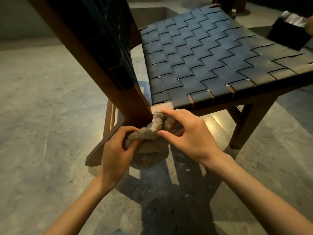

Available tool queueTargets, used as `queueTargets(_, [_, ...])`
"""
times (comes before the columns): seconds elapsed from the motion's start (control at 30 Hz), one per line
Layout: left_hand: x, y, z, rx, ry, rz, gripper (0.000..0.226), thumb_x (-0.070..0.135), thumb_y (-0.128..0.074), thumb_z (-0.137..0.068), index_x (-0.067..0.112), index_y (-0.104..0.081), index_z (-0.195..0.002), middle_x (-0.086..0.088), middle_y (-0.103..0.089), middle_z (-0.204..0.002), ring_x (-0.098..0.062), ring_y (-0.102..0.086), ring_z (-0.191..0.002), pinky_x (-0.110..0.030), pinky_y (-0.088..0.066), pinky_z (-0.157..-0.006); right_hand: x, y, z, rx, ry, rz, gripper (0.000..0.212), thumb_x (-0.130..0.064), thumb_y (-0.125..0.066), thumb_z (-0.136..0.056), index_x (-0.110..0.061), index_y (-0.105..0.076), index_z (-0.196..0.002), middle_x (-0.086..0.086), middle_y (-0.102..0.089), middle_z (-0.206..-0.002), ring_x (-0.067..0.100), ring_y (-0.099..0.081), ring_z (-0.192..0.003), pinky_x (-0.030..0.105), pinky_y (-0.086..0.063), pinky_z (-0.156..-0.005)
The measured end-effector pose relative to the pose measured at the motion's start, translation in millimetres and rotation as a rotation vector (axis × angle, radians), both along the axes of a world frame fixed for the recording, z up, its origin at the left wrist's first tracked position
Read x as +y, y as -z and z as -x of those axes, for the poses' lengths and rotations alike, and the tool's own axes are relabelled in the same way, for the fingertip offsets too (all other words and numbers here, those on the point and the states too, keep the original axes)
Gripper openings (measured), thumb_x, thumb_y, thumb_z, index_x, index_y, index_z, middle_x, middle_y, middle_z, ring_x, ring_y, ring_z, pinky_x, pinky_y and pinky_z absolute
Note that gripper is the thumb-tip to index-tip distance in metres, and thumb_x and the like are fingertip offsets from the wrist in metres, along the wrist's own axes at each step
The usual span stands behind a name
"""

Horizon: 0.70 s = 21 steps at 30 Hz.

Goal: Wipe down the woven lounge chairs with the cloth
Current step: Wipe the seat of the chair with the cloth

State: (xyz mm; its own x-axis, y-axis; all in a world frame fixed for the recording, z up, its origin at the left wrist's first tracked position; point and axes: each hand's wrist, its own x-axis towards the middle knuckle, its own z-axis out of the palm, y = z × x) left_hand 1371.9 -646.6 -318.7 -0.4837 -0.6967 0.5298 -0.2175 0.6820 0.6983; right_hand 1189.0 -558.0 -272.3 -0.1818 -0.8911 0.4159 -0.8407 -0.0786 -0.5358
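Bunching cloth below the chair's rear corner, no wiping contact

Nearest me, my left hand (116, 146) is curled tight round the lower wad of the cloth (149, 150), just below the lounge chair (250, 106) at its rear seat corner. My right hand (189, 134) pinches the cloth's top fold between thumb and fingertips. The cloth sits bundled up, close against the chair's wooden back post (118, 92); I can't tell if it touches. Looks like regripping or refolding, not a stroke. Beyond that, the woven seat (203, 61) shows no damp streaks or marks I can read, so I can't say which parts are done. My guess: seat, backrest and frame may all be left, plus any other chairs. A black box (288, 36) is at the chair's far side.
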Motion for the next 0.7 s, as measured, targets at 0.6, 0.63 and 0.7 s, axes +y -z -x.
queueTargets(0.6, [-32.5, -49.3, 2.2, 0.47, -0.315, -0.19, 0.016, 0.02, -0.051, -0.097, 0.013, -0.052, -0.111, -0.004, -0.052, -0.11, -0.008, -0.055, -0.1, -0.025, -0.051, -0.085, -56.0, -48.5, -38.9, -0.08, -0.044, 0.42, 0.017, -0.011, -0.064, -0.09, -0.002, -0.064, -0.104, -0.002, -0.065, -0.09, 0.007, -0.064, -0.079, 0.015, -0.054, -0.067])
queueTargets(0.63, [-33.8, -56.9, 2.7, 0.504, -0.305, -0.183, 0.014, 0.022, -0.05, -0.097, 0.019, -0.051, -0.11, 0.0, -0.051, -0.11, -0.006, -0.055, -0.101, -0.022, -0.051, -0.085, -57.7, -53.7, -39.7, -0.107, -0.046, 0.415, 0.016, -0.012, -0.063, -0.09, -0.004, -0.064, -0.104, -0.003, -0.064, -0.09, 0.007, -0.063, -0.078, 0.016, -0.054, -0.066])
queueTargets(0.7, [-37.1, -68.5, 2.7, 0.529, -0.282, -0.143, 0.013, 0.024, -0.05, -0.096, 0.034, -0.049, -0.105, 0.006, -0.048, -0.109, -0.003, -0.054, -0.103, -0.019, -0.051, -0.086, -57.6, -59.4, -39.8, -0.138, -0.044, 0.394, 0.015, -0.014, -0.063, -0.09, -0.005, -0.063, -0.103, -0.002, -0.065, -0.088, 0.01, -0.065, -0.076, 0.02, -0.055, -0.064])
